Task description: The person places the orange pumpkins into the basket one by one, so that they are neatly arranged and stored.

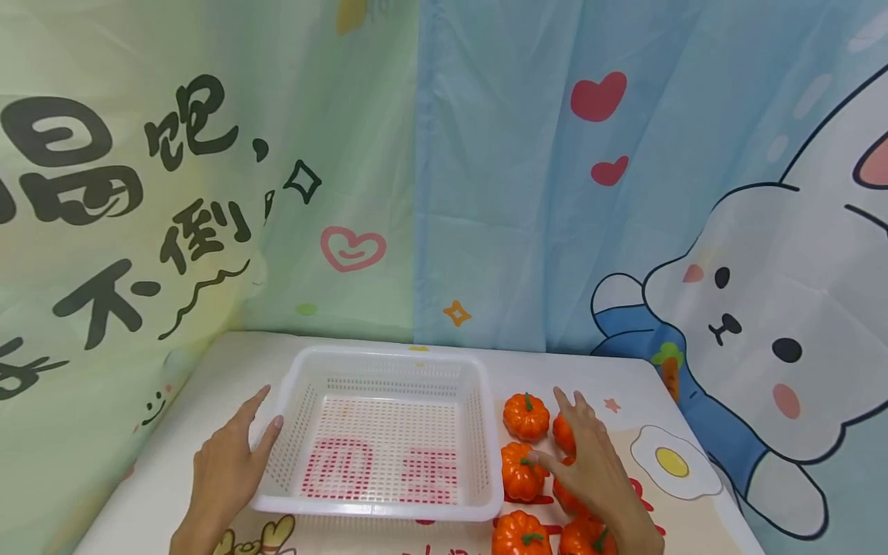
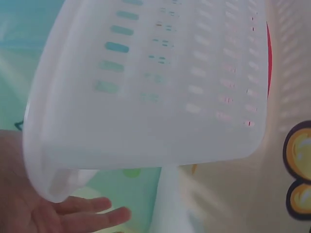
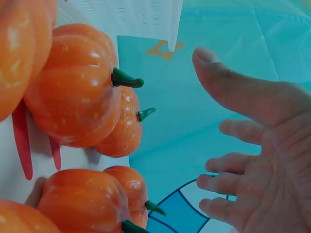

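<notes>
A white plastic basket (image 1: 479, 432) with perforated walls stands on the table, nothing inside it. My left hand (image 1: 225, 462) is beside its left rim, fingers spread; the left wrist view shows the hand (image 2: 29, 199) by the basket's rim (image 2: 41, 121). Right of the basket, several small orange pumpkins (image 1: 526, 417) with green stems stand in two columns. My right hand (image 1: 590, 462) hovers over the right column and partly hides it. In the right wrist view its thumb and fingers are apart, facing a pumpkin (image 3: 73, 82), with nothing held.
The table (image 1: 555, 370) has a printed cover with a fried egg (image 1: 674, 461) picture and red lettering. A curtain (image 1: 486, 193) with hearts and a cartoon rabbit (image 1: 763, 308) hangs behind and along the sides.
</notes>
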Demonstrator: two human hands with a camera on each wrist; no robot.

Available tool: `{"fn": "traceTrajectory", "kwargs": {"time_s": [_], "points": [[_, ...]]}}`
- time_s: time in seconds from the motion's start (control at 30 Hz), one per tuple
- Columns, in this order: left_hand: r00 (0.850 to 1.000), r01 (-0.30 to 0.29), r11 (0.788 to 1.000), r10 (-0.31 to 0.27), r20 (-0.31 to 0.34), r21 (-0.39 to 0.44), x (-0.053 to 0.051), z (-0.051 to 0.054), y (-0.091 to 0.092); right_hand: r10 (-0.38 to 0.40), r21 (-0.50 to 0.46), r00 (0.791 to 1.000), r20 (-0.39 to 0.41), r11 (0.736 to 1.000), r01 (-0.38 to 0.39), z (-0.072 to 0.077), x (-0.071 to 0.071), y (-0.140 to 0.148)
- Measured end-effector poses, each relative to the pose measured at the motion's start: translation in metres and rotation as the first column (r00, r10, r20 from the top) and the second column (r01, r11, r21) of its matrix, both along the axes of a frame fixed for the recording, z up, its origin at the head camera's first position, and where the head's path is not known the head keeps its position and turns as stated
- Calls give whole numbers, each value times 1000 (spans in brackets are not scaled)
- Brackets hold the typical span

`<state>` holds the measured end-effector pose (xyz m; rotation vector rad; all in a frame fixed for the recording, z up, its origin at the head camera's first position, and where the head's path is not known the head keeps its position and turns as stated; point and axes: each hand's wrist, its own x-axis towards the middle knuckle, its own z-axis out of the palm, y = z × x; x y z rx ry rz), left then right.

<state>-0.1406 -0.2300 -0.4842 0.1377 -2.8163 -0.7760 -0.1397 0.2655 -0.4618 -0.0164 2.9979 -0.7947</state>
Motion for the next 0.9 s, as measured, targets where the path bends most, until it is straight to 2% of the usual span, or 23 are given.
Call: {"fn": "traceTrajectory", "kwargs": {"time_s": [0.17,0.43,0.7,0.9], "points": [[999,-47,997,48,-18,55,-4,-1,0,-11,10,1000,20,1000,10,0,-1,0],[998,-57,993,58,-12,105,-5,-3,0,13,-11,1000,-25,1000,-13,-3,-2,2],[996,-86,986,91,-24,142,-8,-5,2,19,-29,1000,-14,999,-20,-1,-10,1],[996,-84,977,90,-25,194,-8,-6,3,11,-24,1000,12,1000,-10,1,-15,0]]}}
